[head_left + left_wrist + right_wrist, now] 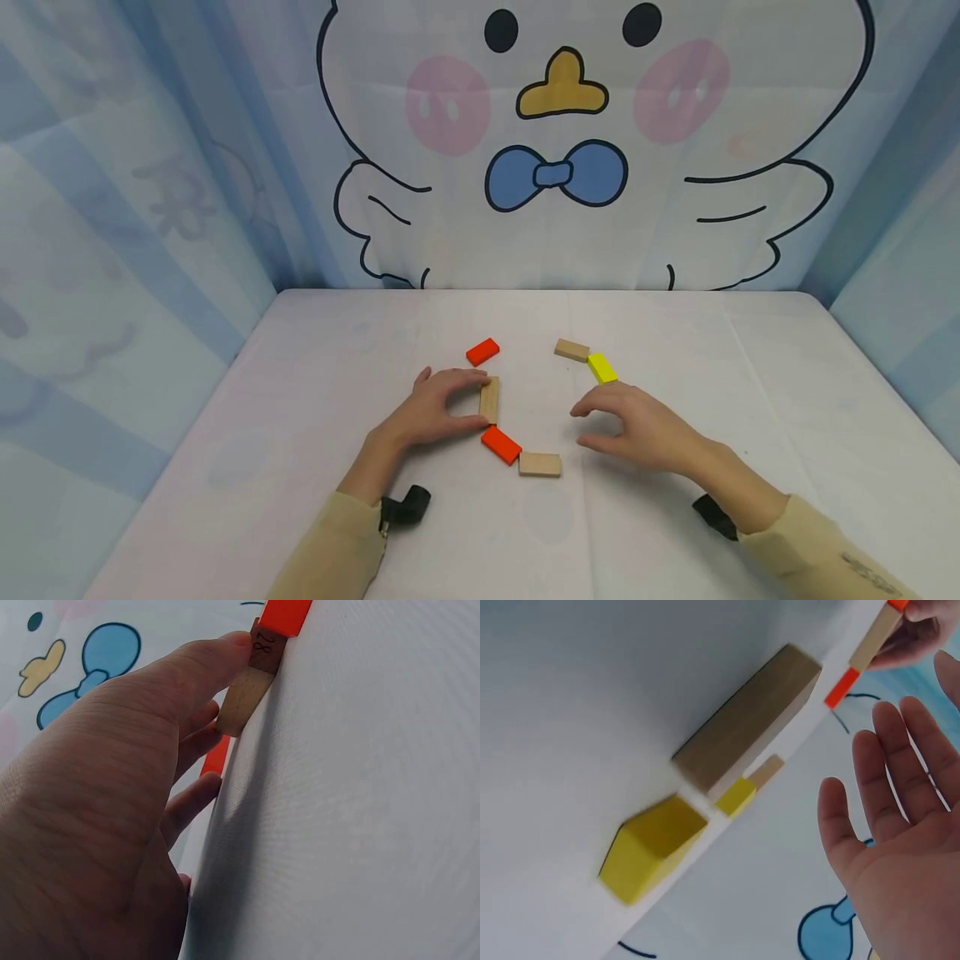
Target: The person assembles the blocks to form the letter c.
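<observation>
My left hand (433, 408) holds a plain wooden block (489, 401) by its two ends, thumb at the near end and fingers at the far end. In the left wrist view the thumb rests against this wooden block (246, 701), whose end is marked "28". A red block (501, 445) touches its near end, and another plain wooden block (540, 465) adjoins that red one. My right hand (648, 427) hovers over the table with nothing in its fingers. The right wrist view shows a wooden block (746, 720) and a yellow block (652, 850) near it; the hand hides them from the head view.
Beyond the left hand lies another red block (483, 352). At the back right a wooden block (572, 350) meets a yellow block (602, 367). The blocks lie in a loose ring on the white tablecloth (360, 333). A printed curtain (450, 233) stands behind the table.
</observation>
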Tool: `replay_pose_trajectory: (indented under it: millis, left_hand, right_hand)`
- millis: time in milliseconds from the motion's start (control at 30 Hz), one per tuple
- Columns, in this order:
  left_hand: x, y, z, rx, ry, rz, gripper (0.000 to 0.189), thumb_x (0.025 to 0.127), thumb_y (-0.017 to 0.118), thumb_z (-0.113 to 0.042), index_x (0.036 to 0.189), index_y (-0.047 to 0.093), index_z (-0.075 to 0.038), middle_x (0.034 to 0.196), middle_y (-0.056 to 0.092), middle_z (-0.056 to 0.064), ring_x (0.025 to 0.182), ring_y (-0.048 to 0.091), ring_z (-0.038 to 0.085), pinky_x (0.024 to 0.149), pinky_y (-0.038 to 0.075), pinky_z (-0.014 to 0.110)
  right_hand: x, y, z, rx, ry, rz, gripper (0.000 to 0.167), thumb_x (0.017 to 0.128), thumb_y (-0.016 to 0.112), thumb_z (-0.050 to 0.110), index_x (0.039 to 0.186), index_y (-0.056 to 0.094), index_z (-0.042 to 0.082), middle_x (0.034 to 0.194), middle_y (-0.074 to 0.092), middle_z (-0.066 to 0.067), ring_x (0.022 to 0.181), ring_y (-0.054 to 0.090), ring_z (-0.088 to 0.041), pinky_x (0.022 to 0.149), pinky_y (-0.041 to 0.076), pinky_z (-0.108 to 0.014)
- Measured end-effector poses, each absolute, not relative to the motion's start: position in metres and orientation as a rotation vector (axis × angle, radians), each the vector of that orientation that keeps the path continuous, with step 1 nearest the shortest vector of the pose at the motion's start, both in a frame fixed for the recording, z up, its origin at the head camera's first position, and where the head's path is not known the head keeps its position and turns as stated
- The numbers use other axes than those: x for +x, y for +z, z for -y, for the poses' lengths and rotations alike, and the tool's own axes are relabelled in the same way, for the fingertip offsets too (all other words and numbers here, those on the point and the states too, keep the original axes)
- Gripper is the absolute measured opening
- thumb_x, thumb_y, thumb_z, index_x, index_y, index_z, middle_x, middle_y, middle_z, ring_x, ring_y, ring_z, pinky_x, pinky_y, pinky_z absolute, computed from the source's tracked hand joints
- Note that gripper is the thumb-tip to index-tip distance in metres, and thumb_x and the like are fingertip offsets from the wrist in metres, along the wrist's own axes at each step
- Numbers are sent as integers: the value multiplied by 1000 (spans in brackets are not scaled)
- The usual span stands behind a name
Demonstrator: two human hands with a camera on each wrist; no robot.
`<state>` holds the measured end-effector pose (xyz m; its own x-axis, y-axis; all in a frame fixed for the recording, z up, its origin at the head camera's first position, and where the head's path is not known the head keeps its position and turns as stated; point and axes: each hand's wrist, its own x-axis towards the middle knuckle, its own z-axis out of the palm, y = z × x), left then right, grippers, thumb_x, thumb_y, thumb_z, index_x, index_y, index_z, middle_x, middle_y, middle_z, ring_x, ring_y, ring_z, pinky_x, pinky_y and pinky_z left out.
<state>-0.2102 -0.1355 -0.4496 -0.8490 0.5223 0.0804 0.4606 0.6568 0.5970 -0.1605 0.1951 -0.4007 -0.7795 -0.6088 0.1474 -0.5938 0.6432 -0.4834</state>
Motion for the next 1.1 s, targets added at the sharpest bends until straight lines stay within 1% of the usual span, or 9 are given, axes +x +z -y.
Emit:
replay_pose_trajectory:
  millis: [233,367,467,667,800,1100]
  left_hand:
    - [-209,-449,135,839,962,-2782,59,87,80,-36,140,61,-20,141,58,-3,136,47,21,116,6,65]
    - [-208,-448,135,828,960,-2779,59,87,80,-37,140,61,-20,141,58,-3,136,46,20,116,6,65]
    - [-208,-448,134,822,959,-2779,59,87,80,-37,140,61,-20,142,58,-3,136,47,21,116,6,65]
    - [-209,-449,134,786,937,-2782,60,86,80,-37,141,60,-21,143,57,-4,137,45,20,117,6,62]
    - [-209,-449,134,795,946,-2781,60,86,80,-37,140,61,-21,143,57,-3,136,46,20,117,7,63]
    - [-209,-448,135,816,960,-2776,59,87,80,-37,140,61,-20,142,58,-3,136,46,21,116,6,65]
  right_hand:
    - [-157,-396,-221,-896,-788,-2844,26,87,81,20,111,74,16,112,66,9,109,59,-20,92,53,-45]
    - [-155,-396,-235,-875,-764,-2871,28,86,83,26,110,74,17,112,65,10,109,59,-21,93,51,-46]
    - [-154,-398,-242,-882,-744,-2887,27,85,84,26,109,74,18,112,66,10,109,59,-21,94,50,-48]
    - [-155,-402,-249,-890,-715,-2864,27,84,85,23,109,74,19,114,66,8,109,59,-24,95,50,-51]
    - [-155,-404,-252,-896,-692,-2852,27,83,85,22,108,74,20,115,66,7,110,58,-25,95,49,-51]
    - [-155,-410,-254,-1008,-685,-2854,26,82,84,9,104,74,19,108,65,12,104,59,-18,91,51,-45]
